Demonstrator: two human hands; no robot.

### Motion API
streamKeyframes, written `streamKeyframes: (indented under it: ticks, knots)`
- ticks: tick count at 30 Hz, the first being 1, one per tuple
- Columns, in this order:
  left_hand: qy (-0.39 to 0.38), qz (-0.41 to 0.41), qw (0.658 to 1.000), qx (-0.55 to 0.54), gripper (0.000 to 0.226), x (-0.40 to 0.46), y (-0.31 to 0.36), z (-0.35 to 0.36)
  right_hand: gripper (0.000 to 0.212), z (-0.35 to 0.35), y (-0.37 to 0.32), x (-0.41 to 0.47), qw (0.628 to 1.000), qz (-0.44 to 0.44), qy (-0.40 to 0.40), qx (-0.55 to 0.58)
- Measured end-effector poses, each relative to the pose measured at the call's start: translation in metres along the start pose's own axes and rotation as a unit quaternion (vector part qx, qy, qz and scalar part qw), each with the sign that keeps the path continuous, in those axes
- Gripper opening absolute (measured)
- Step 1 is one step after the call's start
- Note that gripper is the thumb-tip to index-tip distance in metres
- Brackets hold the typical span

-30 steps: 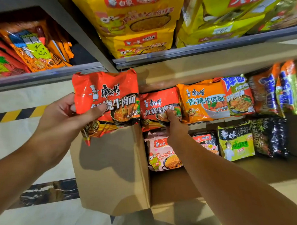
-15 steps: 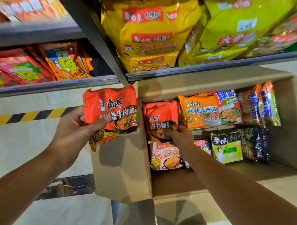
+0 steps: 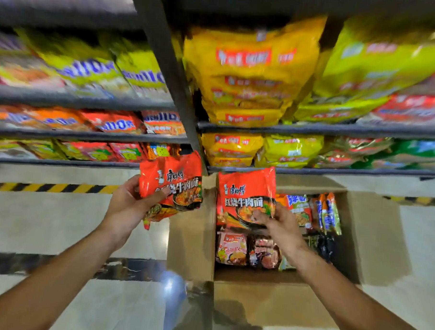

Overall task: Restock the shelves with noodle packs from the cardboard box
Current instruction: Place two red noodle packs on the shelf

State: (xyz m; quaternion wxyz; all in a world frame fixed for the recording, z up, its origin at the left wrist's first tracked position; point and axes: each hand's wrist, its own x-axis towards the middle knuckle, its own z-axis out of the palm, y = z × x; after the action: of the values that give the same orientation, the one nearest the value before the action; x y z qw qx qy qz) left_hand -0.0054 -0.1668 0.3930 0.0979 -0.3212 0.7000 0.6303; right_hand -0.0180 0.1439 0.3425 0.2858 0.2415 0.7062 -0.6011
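An open cardboard box [image 3: 192, 241] stands on the floor below the shelves, with several noodle packs inside. My left hand [image 3: 128, 208] holds a red noodle pack [image 3: 172, 185] upright, left of the box and in front of the lowest shelf. My right hand [image 3: 278, 223] grips a second red noodle pack [image 3: 246, 193] by its lower right corner, raised above the packs in the box. A pink pack [image 3: 231, 247] and a dark pack [image 3: 263, 251] lie below it in the box. More orange and blue packs [image 3: 326, 212] stand at the box's far side.
Metal shelves [image 3: 88, 135] on the left carry orange, red and yellow packs. Shelves on the right [image 3: 312, 129] carry big yellow and green multipacks. A dark upright post [image 3: 175, 88] divides them. A yellow-black hazard stripe [image 3: 53, 187] runs along the pale floor.
My right hand has lifted the second red pack up out of the box. The left hand with its pack has stayed beside the box. The view has tilted up, showing more shelves.
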Motion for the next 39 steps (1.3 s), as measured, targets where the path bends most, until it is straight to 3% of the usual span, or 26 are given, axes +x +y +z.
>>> streamKeyframes:
  ticks: [5, 10, 17, 23, 27, 31, 37, 39]
  knots:
    - [0.042, 0.023, 0.999, -0.025, 0.041, -0.093, 0.098, -0.026, 0.027, -0.020, -0.106, -0.100, 0.996, -0.081, -0.025, 0.000]
    - [0.049, 0.083, 0.994, -0.043, 0.035, -0.208, 0.198, -0.069, 0.012, -0.035, -0.211, -0.226, 0.980, -0.193, -0.043, -0.014]
    - [0.112, 0.191, 0.969, -0.108, 0.042, -0.337, 0.277, -0.140, 0.029, -0.034, -0.300, -0.361, 0.942, -0.322, -0.099, -0.001]
    - [0.133, 0.246, 0.950, -0.138, 0.045, -0.421, 0.293, -0.213, 0.027, 0.012, -0.339, -0.442, 0.913, -0.388, -0.125, -0.026]
    - [0.159, 0.280, 0.934, -0.152, 0.043, -0.465, 0.283, -0.269, 0.054, 0.060, -0.343, -0.494, 0.893, -0.424, -0.138, -0.063]
    - [0.178, 0.311, 0.919, -0.166, 0.041, -0.503, 0.261, -0.341, 0.036, 0.127, -0.332, -0.553, 0.876, -0.457, -0.145, -0.060]
    - [0.215, 0.332, 0.902, -0.176, 0.032, -0.559, 0.235, -0.449, 0.064, 0.227, -0.312, -0.613, 0.855, -0.491, -0.151, -0.069]
    - [0.232, 0.341, 0.896, -0.167, 0.028, -0.573, 0.229, -0.480, 0.056, 0.257, -0.313, -0.634, 0.853, -0.491, -0.161, -0.071]
